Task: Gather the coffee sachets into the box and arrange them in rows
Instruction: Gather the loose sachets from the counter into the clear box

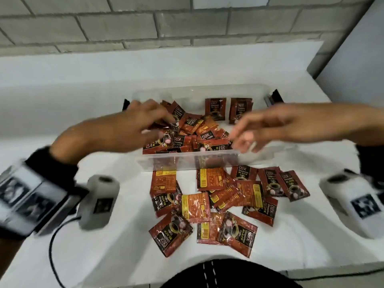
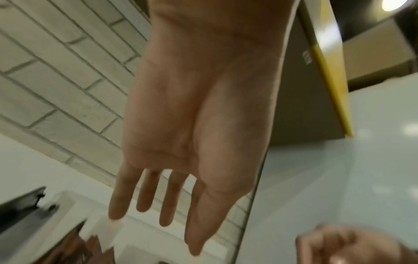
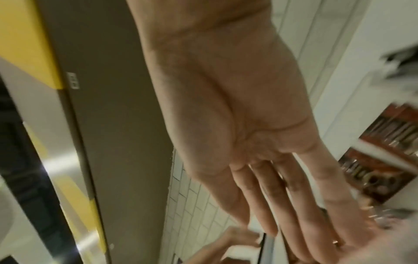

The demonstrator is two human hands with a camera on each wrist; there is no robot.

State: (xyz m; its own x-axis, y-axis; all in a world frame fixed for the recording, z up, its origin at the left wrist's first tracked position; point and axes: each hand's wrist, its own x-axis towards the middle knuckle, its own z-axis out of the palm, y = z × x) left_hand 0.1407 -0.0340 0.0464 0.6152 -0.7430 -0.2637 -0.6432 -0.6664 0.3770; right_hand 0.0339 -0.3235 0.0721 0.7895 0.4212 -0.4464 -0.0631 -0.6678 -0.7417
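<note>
A clear plastic box stands mid-table. A loose heap of red-and-black coffee sachets fills its left and middle, and two short upright stacks lean at its back right. Several more sachets lie scattered on the table in front of the box. My left hand hovers over the heap's left side with its fingers straight, spread and empty. My right hand reaches in over the box's front right, palm down, with its fingers extended and holding nothing. Both hands are blurred.
The white table ends at a pale brick wall. Wrist camera units sit low on the left and right, with a black cable near the front edge. Dark items lie behind the box's ends.
</note>
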